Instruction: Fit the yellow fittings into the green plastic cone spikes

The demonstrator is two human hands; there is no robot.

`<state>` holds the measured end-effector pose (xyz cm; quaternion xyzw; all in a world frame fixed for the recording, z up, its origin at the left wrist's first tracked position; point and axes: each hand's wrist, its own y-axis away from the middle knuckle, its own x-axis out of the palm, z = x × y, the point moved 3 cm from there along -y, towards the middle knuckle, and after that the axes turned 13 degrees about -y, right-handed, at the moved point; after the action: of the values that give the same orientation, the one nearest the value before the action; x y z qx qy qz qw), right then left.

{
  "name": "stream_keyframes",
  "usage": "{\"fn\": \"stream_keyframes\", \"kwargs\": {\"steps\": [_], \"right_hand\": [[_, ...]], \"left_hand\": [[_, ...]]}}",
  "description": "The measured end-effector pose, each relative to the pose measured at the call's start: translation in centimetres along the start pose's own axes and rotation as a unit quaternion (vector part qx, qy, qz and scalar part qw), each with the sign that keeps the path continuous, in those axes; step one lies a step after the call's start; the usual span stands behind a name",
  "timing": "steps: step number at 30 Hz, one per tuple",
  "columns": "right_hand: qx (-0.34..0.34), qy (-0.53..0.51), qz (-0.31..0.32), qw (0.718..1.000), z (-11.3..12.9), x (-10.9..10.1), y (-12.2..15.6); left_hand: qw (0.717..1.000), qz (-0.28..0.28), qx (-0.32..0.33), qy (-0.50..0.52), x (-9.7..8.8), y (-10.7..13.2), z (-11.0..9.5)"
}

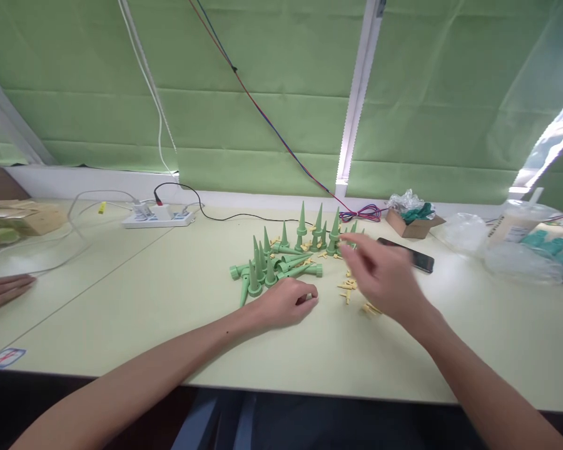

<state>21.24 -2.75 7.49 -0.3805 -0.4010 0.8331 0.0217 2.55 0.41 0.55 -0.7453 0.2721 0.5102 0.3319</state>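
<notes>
My left hand (291, 302) rests on the table with its fingers curled closed, and nothing shows in them. It lies just in front of a heap of green plastic spikes (294, 262). Blurred by motion, my right hand (382, 275) is raised over the table, its fingertips close to an upright green spike (334, 236). Whether those fingers hold a small part cannot be made out. Several other spikes stand upright with points up, some raised on a second piece. Small yellow plastic parts (348, 285) lie below and left of my right hand, and more are scattered among the spikes.
A black phone (415, 257) lies behind my right hand. Farther right are a small cardboard box (410, 225), plastic bags (520, 262) and a lidded cup (518, 222). A white power strip (158, 217) with cables sits at back left. Another person's hand (4, 292) rests at the left edge.
</notes>
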Motion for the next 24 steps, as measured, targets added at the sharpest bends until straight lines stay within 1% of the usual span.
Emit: {"fn": "stream_keyframes", "kwargs": {"steps": [4, 6, 8, 10, 14, 20, 24], "right_hand": [[0.066, 0.030, 0.128, 0.989, -4.0, 5.2, -2.2], [0.076, 0.047, 0.142, 0.986, -5.3, 7.2, -2.2], [0.070, 0.060, 0.146, 0.985, -5.8, 8.2, -1.6], [0.065, 0.066, 0.135, 0.986, -5.7, 8.3, -0.9], [0.054, 0.073, 0.125, 0.988, -5.2, 7.8, 0.0], [0.051, 0.082, 0.156, 0.983, -5.1, 8.0, 0.3], [0.054, 0.071, 0.165, 0.982, -5.3, 8.1, 0.4]], "left_hand": [[1.000, -0.015, -0.027, -0.004, 0.1, 0.0, 0.4], [0.999, -0.017, -0.027, -0.004, 0.2, -0.1, 0.5], [1.000, -0.016, -0.025, -0.007, 0.2, -0.1, 0.6], [1.000, -0.014, -0.023, -0.011, 0.2, -0.1, 0.6], [1.000, -0.011, -0.017, -0.013, 0.1, -0.2, 0.6], [1.000, -0.017, -0.012, -0.004, 0.0, -0.3, 0.7], [0.999, -0.042, -0.010, -0.010, 0.0, -0.4, 0.6]]}}
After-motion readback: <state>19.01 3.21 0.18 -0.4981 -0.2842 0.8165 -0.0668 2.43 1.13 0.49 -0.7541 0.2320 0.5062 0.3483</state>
